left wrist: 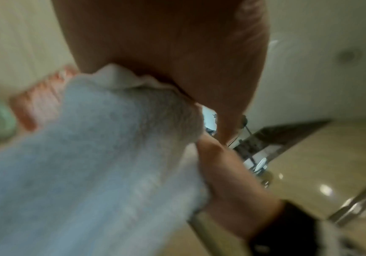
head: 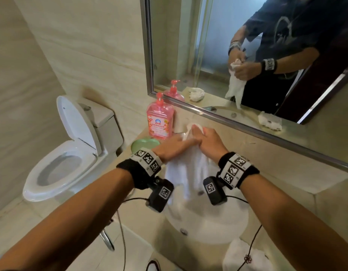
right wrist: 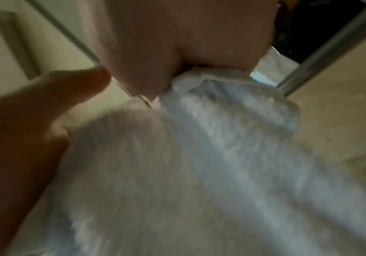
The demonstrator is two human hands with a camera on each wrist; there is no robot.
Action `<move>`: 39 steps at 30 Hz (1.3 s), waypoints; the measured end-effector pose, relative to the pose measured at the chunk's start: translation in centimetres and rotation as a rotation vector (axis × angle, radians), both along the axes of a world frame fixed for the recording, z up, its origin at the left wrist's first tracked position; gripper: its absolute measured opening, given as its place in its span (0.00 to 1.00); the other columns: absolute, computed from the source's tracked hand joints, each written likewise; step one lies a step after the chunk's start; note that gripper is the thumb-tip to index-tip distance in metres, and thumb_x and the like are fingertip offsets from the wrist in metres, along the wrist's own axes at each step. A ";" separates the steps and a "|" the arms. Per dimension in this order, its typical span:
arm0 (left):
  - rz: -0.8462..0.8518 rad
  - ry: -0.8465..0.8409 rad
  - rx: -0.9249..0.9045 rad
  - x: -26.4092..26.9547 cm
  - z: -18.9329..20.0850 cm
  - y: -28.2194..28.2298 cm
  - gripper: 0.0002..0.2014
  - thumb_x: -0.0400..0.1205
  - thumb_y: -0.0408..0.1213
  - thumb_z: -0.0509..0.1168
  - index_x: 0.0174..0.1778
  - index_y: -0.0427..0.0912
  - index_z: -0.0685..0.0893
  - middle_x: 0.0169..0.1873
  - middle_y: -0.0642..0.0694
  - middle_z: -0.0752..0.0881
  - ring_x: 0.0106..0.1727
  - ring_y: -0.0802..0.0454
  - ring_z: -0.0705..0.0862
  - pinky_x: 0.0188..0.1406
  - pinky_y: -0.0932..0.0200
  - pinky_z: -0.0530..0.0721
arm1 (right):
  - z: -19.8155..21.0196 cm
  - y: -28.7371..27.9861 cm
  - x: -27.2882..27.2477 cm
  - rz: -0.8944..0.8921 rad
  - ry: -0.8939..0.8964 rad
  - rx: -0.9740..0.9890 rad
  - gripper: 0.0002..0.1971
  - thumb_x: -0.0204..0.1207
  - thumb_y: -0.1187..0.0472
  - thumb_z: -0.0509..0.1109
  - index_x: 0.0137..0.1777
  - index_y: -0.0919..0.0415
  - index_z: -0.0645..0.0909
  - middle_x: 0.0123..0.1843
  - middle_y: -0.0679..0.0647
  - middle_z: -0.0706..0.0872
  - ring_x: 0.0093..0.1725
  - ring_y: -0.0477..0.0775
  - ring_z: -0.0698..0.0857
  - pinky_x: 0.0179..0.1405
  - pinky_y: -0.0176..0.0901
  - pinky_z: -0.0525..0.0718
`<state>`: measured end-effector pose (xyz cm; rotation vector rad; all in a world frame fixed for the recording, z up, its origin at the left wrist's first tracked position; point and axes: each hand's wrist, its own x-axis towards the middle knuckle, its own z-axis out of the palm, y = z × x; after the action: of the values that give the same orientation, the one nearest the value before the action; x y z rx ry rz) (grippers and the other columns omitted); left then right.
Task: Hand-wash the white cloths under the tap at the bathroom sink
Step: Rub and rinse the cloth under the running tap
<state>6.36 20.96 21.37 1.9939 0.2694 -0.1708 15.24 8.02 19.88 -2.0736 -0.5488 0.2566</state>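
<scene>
Both hands hold one white cloth [head: 186, 169] above the white sink basin [head: 208, 223]. My left hand [head: 179, 143] and right hand [head: 207, 138] grip its bunched top side by side, knuckles touching. The rest of the cloth hangs down toward the basin. In the left wrist view the left hand [left wrist: 166, 52] closes over the cloth [left wrist: 101, 155], with the right hand [left wrist: 228, 173] beside it. In the right wrist view the right hand [right wrist: 177, 43] clamps the cloth [right wrist: 199, 173]. A second white cloth [head: 241, 255] lies on the counter at the front right. The tap is hidden behind my hands.
A pink pump soap bottle [head: 160, 120] and a green heart-shaped dish [head: 144, 144] stand left of the basin. The mirror [head: 247, 55] runs behind the beige counter [head: 267, 163]. A toilet [head: 61, 153] with its lid up stands at the left.
</scene>
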 end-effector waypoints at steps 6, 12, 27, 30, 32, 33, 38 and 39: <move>-0.306 0.185 0.827 -1.0 -2.6 6.2 0.15 0.77 0.44 0.70 0.57 0.43 0.83 0.55 0.45 0.86 0.57 0.43 0.83 0.61 0.49 0.81 | 0.5 -3.9 1.4 0.485 -0.184 -0.581 0.19 0.71 0.44 0.80 0.54 0.54 0.83 0.50 0.47 0.86 0.49 0.50 0.83 0.46 0.42 0.76; 0.027 -0.080 0.146 -1.3 -2.4 6.2 0.16 0.85 0.53 0.63 0.54 0.43 0.88 0.50 0.42 0.90 0.55 0.40 0.87 0.61 0.40 0.84 | -1.5 -5.3 1.5 0.023 0.179 -0.092 0.17 0.79 0.45 0.73 0.50 0.61 0.87 0.44 0.58 0.91 0.42 0.59 0.90 0.40 0.50 0.86; 0.251 -0.131 -0.284 1.0 0.0 -1.0 0.17 0.86 0.49 0.57 0.40 0.43 0.83 0.45 0.37 0.88 0.49 0.41 0.87 0.61 0.37 0.85 | -1.6 2.6 -3.0 -0.252 0.159 0.296 0.23 0.84 0.38 0.62 0.37 0.54 0.84 0.29 0.47 0.86 0.31 0.44 0.86 0.26 0.37 0.79; 0.001 -0.049 -0.262 0.0 -0.6 -0.2 0.11 0.81 0.52 0.65 0.45 0.50 0.87 0.39 0.50 0.92 0.41 0.52 0.90 0.45 0.56 0.88 | -1.1 0.6 -0.6 -0.176 0.160 0.190 0.20 0.85 0.41 0.64 0.40 0.54 0.85 0.38 0.49 0.89 0.40 0.50 0.88 0.36 0.42 0.85; -0.187 0.025 0.137 -0.2 -0.8 1.6 0.14 0.75 0.53 0.74 0.53 0.53 0.85 0.45 0.53 0.91 0.47 0.55 0.89 0.49 0.59 0.86 | -1.2 -0.4 0.0 -0.031 0.060 0.094 0.21 0.82 0.39 0.66 0.47 0.57 0.88 0.41 0.52 0.91 0.43 0.53 0.90 0.42 0.49 0.87; -0.239 0.059 0.383 -0.1 -1.0 2.4 0.19 0.74 0.50 0.76 0.58 0.50 0.84 0.50 0.52 0.89 0.52 0.52 0.88 0.54 0.54 0.85 | -1.1 -0.8 0.1 0.061 0.014 0.047 0.22 0.78 0.37 0.70 0.48 0.58 0.88 0.41 0.51 0.91 0.42 0.52 0.89 0.42 0.49 0.87; -0.244 0.112 0.727 -0.4 -1.5 5.9 0.14 0.80 0.39 0.67 0.60 0.39 0.83 0.54 0.43 0.87 0.58 0.42 0.84 0.60 0.48 0.82 | -0.6 -3.7 1.8 0.483 -0.209 -0.582 0.16 0.68 0.43 0.82 0.40 0.49 0.79 0.39 0.44 0.84 0.40 0.48 0.84 0.34 0.36 0.73; -0.248 0.115 0.650 -0.6 -1.7 6.7 0.14 0.81 0.41 0.67 0.60 0.41 0.84 0.54 0.46 0.87 0.57 0.45 0.84 0.60 0.52 0.81 | -0.8 -4.3 2.1 0.456 -0.203 -0.617 0.16 0.71 0.45 0.81 0.35 0.51 0.78 0.36 0.46 0.83 0.36 0.47 0.83 0.33 0.37 0.72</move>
<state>5.73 27.63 19.70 2.6675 0.1589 -0.3953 17.32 3.67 19.06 -2.5592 -1.1872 0.5360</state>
